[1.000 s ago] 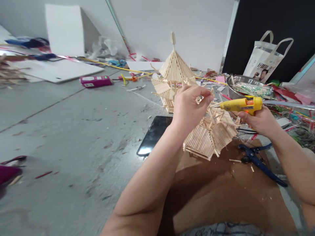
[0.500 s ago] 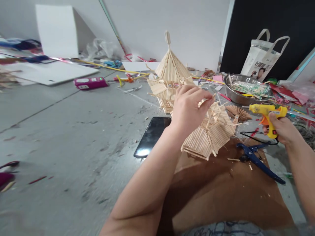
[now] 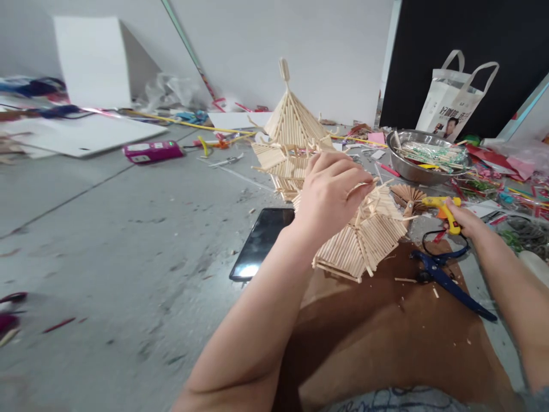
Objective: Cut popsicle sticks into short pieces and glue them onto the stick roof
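Note:
A model tower built of thin wooden sticks (image 3: 360, 246) stands before me, with tiered roofs; its taller pointed part (image 3: 291, 123) rises behind. My left hand (image 3: 328, 189) is over the middle of the model, fingers pinched together on a small wooden stick (image 3: 357, 186), mostly hidden by the fingers. Part of the model is covered by this hand. To the right, my right hand (image 3: 465, 220) grips a yellow hot glue gun (image 3: 452, 217) by its handle. The gun's nozzle points left, towards a brown folded fan-shaped piece (image 3: 407, 197) beside the model.
Blue cutting pliers (image 3: 450, 286) lie on a brown board (image 3: 386, 343). A black phone (image 3: 261, 243) is left of the model. Behind are a steel bowl (image 3: 412, 171) of sticks, a white bag (image 3: 450, 100), a purple device (image 3: 152, 152) and scattered scraps.
My right hand has moved left and slightly away from me with the glue gun, bringing it closer to the fan-shaped piece. The left hand has lowered its fingertips slightly over the model.

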A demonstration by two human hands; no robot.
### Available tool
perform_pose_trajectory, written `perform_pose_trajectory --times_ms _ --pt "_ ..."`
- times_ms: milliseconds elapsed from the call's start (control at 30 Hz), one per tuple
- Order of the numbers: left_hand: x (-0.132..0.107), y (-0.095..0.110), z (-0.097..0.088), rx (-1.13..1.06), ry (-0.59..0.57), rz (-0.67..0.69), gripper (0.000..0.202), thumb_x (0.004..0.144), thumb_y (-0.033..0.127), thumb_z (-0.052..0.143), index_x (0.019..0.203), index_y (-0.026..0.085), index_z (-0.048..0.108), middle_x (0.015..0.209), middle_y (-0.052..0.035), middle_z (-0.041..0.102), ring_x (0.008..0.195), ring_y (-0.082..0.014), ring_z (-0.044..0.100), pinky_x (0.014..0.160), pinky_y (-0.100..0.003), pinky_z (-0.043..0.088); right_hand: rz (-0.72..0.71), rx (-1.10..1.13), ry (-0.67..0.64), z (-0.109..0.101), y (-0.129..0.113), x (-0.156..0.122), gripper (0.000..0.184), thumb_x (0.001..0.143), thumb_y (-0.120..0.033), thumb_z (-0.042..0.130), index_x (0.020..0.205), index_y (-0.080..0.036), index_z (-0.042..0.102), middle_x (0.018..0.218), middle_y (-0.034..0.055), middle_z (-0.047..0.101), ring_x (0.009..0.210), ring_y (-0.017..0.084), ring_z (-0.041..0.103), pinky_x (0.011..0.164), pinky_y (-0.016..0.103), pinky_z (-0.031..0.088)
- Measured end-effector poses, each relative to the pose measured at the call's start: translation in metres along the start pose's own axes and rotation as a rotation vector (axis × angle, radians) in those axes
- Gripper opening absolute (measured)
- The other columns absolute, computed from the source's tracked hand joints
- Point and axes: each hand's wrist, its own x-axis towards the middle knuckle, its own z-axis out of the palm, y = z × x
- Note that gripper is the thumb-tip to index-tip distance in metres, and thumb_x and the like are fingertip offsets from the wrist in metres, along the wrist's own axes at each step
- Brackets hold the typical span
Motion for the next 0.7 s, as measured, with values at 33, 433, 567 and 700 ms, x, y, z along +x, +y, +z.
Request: perform_pose_trajectory --times_ms 33,433,567,700 --pt "0.000 -0.001 0.000 0.005 -0.004 0.007 0.012 0.081 0.027 0.055 0.076 0.026 0.066 0.081 -0.0013 0.068 0.091 -0.0205 0.057 0.088 -0.041 0.042 -0.008 -0.051 0.023 0.001 -0.001 0.003 0.043 0.083 -0.058 0.040 0.069 -0.018 0.052 0.056 0.0057 0.057 0.049 0.015 0.055 0.051 0.030 0.047" --pt "-0.003 -0.003 0.009 0.109 -0.021 0.110 0.014 0.081 0.025 0.055 0.071 0.028 0.065 0.081 -0.0007 0.066 0.093 -0.0209 0.052 0.092 -0.044 0.036 -0.880 -0.377 0.189 0.019 -0.085 -0.097 0.025 0.078 -0.041 0.055 0.086 -0.021 0.067 0.079 0.0052 0.067 0.067 0.017 0.058 0.064 0.030 0.043" --pt "-0.005 -0.002 0.011 0.157 -0.015 0.125 0.013 0.079 0.022 0.057 0.069 0.027 0.063 0.085 -0.0012 0.065 0.097 -0.0221 0.050 0.095 -0.047 0.034 -1.124 -0.270 0.090 0.045 -0.108 -0.149 0.029 0.078 -0.047 0.057 0.085 -0.021 0.068 0.077 0.0033 0.066 0.056 0.012 0.051 0.057 0.027 0.040" --pt "-0.006 -0.001 0.013 0.181 0.013 0.138 0.012 0.078 0.020 0.058 0.067 0.025 0.061 0.093 -0.0019 0.064 0.105 -0.0236 0.048 0.099 -0.048 0.032 -1.156 -0.330 0.086 0.056 -0.117 -0.155 0.033 0.079 -0.048 0.056 0.086 -0.018 0.068 0.075 0.0040 0.065 0.057 0.012 0.051 0.056 0.028 0.038"
